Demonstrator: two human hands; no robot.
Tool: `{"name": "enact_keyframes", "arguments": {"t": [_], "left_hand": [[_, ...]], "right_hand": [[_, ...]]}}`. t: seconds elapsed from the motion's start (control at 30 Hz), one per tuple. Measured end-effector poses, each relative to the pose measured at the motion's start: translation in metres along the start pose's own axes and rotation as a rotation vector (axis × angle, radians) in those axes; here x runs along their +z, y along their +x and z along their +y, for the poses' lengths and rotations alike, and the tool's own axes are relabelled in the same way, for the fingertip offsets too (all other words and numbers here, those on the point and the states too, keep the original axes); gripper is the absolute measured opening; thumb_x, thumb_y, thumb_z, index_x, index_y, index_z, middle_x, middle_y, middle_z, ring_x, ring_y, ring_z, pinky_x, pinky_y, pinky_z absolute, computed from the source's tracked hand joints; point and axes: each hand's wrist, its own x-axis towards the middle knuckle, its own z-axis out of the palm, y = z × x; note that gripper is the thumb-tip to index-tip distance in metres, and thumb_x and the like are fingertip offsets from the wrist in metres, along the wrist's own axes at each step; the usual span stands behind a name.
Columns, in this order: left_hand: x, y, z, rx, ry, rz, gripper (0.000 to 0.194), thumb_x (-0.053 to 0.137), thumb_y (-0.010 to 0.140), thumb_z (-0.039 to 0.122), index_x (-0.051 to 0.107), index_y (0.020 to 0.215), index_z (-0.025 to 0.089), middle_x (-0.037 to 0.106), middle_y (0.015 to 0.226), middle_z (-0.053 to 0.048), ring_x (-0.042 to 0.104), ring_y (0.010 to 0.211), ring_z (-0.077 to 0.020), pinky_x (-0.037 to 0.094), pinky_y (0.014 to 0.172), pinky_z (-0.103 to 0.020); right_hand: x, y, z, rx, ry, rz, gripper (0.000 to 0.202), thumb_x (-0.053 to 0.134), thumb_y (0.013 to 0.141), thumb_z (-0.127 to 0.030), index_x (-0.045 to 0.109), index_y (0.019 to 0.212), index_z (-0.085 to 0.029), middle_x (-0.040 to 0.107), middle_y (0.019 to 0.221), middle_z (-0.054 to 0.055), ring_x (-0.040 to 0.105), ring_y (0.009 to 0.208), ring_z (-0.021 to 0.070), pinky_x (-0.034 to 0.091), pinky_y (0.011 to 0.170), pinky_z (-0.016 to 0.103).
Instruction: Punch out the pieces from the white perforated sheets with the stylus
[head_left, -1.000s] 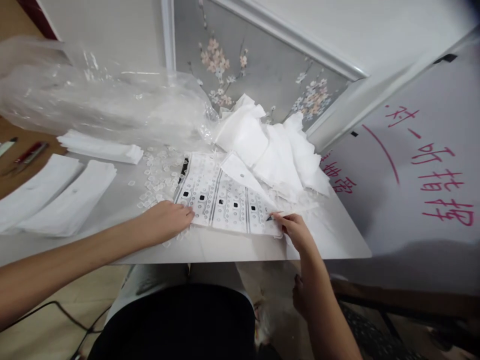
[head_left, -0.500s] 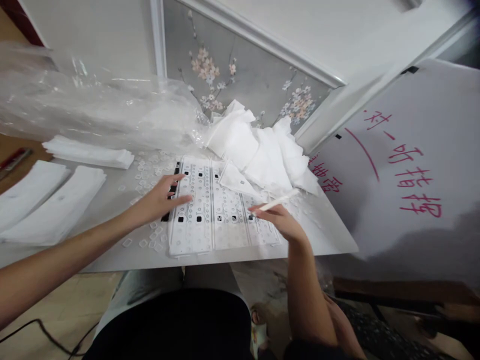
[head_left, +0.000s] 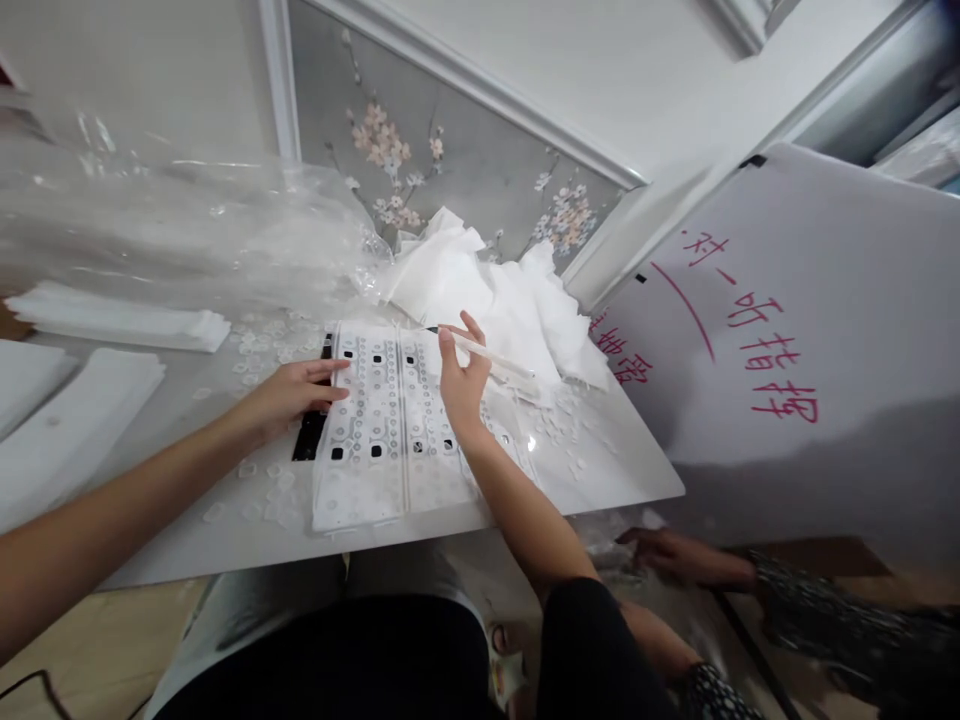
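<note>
A white, translucent sheet [head_left: 360, 495] with rows of small round marks and black square openings lies near the table's front edge. My left hand [head_left: 296, 392] rests at its left edge, fingers stretched out, with nothing held. A dark strip [head_left: 307, 436] shows from under that edge. In my right hand [head_left: 461, 380], above the sheet's far right part, is a slim white pen-like tool [head_left: 491, 357], pinched between thumb and fingers. Its dark tip points left; its exact kind is unclear. My right hand and forearm hide part of the sheet.
White cloth-like pieces [head_left: 517, 310] are heaped behind the sheet. Stacks of white strips [head_left: 124, 318] lie left, below clear plastic film [head_left: 187, 215]. Small clear rings [head_left: 259, 345] are scattered about the table [head_left: 187, 530]. Another person's hand [head_left: 667, 552] is at lower right.
My right hand has moved up and left with the tool, from the sheet's right side to its far part. Another person's hand has come into view at lower right. The view has shifted right.
</note>
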Motion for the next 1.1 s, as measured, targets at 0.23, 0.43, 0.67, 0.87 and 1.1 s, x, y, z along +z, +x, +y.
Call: {"name": "enact_keyframes", "arguments": {"t": [0.23, 0.43, 0.67, 0.87, 1.1], "left_hand": [[0.0, -0.013, 0.0, 0.079, 0.24, -0.012, 0.081, 0.077, 0.067, 0.029, 0.047, 0.142, 0.022, 0.061, 0.057, 0.006, 0.063, 0.064, -0.0181, 0.046, 0.066, -0.027], [-0.001, -0.016, 0.003, 0.067, 0.283, -0.024, 0.084, 0.075, 0.066, 0.029, 0.045, 0.144, 0.02, 0.061, 0.055, 0.006, 0.062, 0.06, -0.0184, 0.042, 0.061, -0.026], [-0.001, -0.02, 0.006, 0.076, 0.262, -0.032, 0.077, 0.071, 0.07, 0.025, 0.047, 0.142, 0.021, 0.055, 0.05, 0.007, 0.058, 0.056, -0.0165, 0.038, 0.059, -0.025], [-0.005, -0.013, -0.006, 0.097, 0.184, -0.047, 0.08, 0.071, 0.068, 0.022, 0.045, 0.144, 0.019, 0.056, 0.051, 0.006, 0.056, 0.054, -0.0165, 0.041, 0.061, -0.027], [-0.001, -0.017, -0.002, 0.11, 0.127, -0.051, 0.085, 0.066, 0.063, 0.014, 0.042, 0.145, 0.014, 0.056, 0.05, 0.007, 0.052, 0.051, -0.0149, 0.041, 0.061, -0.028]], "right_hand": [[0.055, -0.038, 0.035, 0.176, 0.184, -0.639, 0.039, 0.056, 0.087, -0.053, 0.073, 0.095, -0.019, 0.072, 0.091, 0.004, 0.065, 0.082, 0.0173, 0.05, 0.076, 0.03], [0.065, -0.048, 0.047, 0.236, 0.171, -0.64, 0.038, 0.06, 0.085, -0.053, 0.074, 0.093, -0.019, 0.071, 0.082, 0.002, 0.063, 0.074, 0.0163, 0.047, 0.065, 0.027], [0.065, -0.047, 0.042, 0.191, 0.13, -0.674, 0.033, 0.059, 0.087, -0.049, 0.074, 0.097, -0.021, 0.074, 0.093, 0.003, 0.065, 0.08, 0.0182, 0.048, 0.074, 0.031], [0.064, -0.053, 0.038, -0.097, -0.079, -0.739, 0.029, 0.048, 0.096, -0.039, 0.071, 0.102, -0.023, 0.073, 0.105, 0.003, 0.064, 0.097, 0.0199, 0.046, 0.089, 0.034], [0.062, -0.062, 0.019, -0.507, -0.632, -0.858, 0.021, 0.045, 0.096, -0.023, 0.061, 0.11, -0.021, 0.07, 0.11, 0.006, 0.057, 0.104, 0.0223, 0.038, 0.086, 0.035]]}}
